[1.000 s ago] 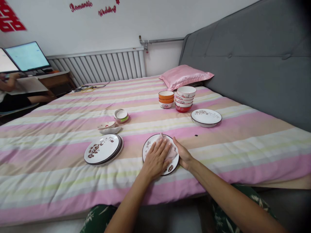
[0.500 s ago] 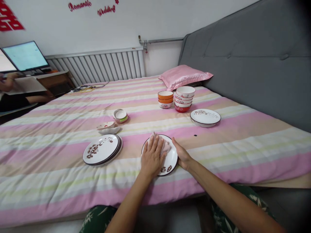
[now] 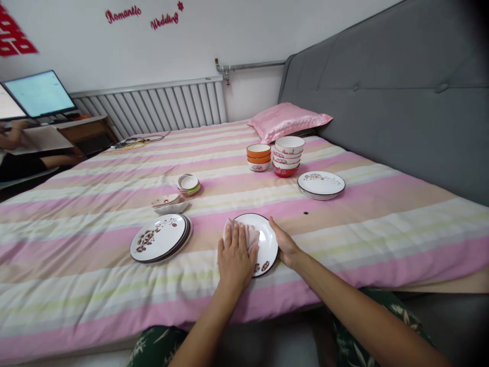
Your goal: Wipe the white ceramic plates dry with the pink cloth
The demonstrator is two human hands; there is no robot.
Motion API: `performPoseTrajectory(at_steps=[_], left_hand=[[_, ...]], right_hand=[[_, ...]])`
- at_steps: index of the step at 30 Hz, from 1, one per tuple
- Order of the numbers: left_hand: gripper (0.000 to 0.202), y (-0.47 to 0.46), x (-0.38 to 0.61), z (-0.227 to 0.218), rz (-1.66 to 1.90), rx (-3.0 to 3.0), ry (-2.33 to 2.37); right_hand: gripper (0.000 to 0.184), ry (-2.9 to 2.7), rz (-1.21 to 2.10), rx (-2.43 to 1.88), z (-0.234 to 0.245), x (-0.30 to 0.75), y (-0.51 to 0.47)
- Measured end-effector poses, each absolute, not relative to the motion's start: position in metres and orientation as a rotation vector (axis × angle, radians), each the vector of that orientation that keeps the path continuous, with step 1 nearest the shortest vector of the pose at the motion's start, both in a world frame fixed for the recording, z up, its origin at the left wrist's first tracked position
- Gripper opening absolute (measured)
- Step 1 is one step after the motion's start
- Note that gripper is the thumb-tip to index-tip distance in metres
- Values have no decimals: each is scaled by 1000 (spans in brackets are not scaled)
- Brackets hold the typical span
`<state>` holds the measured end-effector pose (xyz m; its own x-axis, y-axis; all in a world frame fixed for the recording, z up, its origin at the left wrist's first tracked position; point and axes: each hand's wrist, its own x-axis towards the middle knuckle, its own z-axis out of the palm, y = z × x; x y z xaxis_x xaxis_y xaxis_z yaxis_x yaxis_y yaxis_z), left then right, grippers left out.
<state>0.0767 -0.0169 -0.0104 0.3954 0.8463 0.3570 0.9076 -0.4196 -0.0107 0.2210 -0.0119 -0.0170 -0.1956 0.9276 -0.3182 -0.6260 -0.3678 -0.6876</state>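
Note:
On the striped bedspread near the bed's front edge lies a white plate [image 3: 268,248] with a dark rim and brown flower print. My right hand [image 3: 286,243] grips its right rim, thumb on top and fingers around the edge. My left hand [image 3: 236,255] holds a pale pink cloth [image 3: 251,235] against the plate's left part, fingers stretched over it. Part of the cloth bunches out beyond my fingertips and thumb. To the left sits a stack of similar plates [image 3: 158,237], and another plate stack [image 3: 321,183] stands at the right, farther back.
Behind the left plates are shallow dishes [image 3: 170,207] and small nested bowls [image 3: 189,182]. Orange and white bowls [image 3: 259,158] stand beside a taller bowl stack [image 3: 287,157], before a pink pillow [image 3: 290,122]. A grey headboard [image 3: 382,86] rises at right. Another person's arm [image 3: 14,136] shows far left.
My left hand and the cloth have slid left and slightly down toward the plate's left rim, baring more of its middle. My right hand keeps its grip.

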Motion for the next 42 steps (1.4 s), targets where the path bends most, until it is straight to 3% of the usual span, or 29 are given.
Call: performPoseTrajectory(at_steps=[15,31,42], left_hand=[[51,-28,75,1,-350,-2501,-1557],[38,-43,82,4,-642,-2812,-1203],[40,-48,86,5,-614,-2965,-1088]], right_hand=[[58,-489,1786,-854,-20,221,-11],[56,-467,1794,-820,-21,221,-11],[66,-459,1935,-810,-25,223,-12]])
